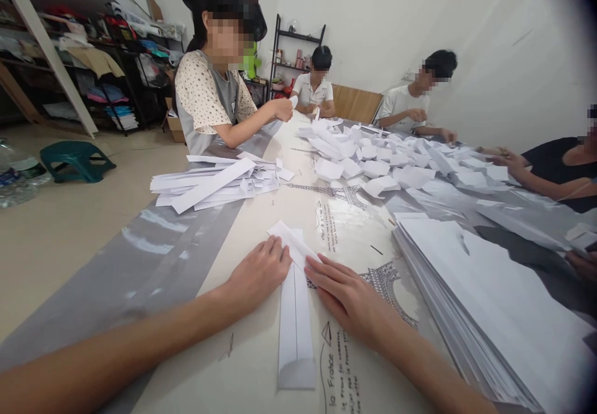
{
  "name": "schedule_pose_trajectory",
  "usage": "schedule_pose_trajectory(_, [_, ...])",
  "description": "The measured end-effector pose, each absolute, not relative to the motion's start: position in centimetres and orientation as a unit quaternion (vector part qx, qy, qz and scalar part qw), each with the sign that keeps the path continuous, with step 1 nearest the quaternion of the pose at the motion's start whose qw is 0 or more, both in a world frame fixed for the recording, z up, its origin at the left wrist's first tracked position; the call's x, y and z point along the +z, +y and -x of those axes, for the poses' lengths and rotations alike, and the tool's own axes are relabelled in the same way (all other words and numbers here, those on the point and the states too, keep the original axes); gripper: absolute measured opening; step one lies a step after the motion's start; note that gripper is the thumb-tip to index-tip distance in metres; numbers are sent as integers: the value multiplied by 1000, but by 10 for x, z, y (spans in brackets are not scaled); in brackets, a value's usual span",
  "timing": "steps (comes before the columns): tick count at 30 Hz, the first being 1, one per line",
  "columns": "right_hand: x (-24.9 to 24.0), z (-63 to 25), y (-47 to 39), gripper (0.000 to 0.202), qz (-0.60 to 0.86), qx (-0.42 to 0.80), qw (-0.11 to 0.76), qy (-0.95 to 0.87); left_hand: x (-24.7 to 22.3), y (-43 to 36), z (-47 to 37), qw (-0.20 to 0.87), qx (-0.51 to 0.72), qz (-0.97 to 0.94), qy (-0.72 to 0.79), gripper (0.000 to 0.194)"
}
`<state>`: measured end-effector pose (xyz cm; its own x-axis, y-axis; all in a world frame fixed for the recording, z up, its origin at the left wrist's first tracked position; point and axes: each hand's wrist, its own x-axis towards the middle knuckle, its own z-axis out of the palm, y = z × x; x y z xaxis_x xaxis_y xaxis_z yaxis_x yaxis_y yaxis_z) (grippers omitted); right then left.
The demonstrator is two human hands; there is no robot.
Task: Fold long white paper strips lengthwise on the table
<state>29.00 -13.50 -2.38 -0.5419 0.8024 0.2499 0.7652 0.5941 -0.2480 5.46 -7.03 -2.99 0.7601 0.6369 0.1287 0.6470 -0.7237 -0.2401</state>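
Lying on printed tablecloth (209, 370), paper strip (295, 333), cluttered shelves (100, 72)

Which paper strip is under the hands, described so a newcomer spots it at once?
Find the table, near side, where the left hand and right hand rest. Between them lies a white paper strip, lined lengthwise, its far end folded slantwise. Unlike the piled strips beyond, it lies alone.
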Motion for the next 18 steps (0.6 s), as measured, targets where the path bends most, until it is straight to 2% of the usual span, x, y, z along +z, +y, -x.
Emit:
schedule_pose_trajectory(9, [-23, -289, -135, 44, 448, 53, 163, -877, -29, -64, -54, 115, -98, 928, -342, 18])
schedule_pose_trajectory(18, [-23, -290, -136, 44, 445, 43, 168, -879, -28, -65, -54, 155, -47, 927, -337, 30])
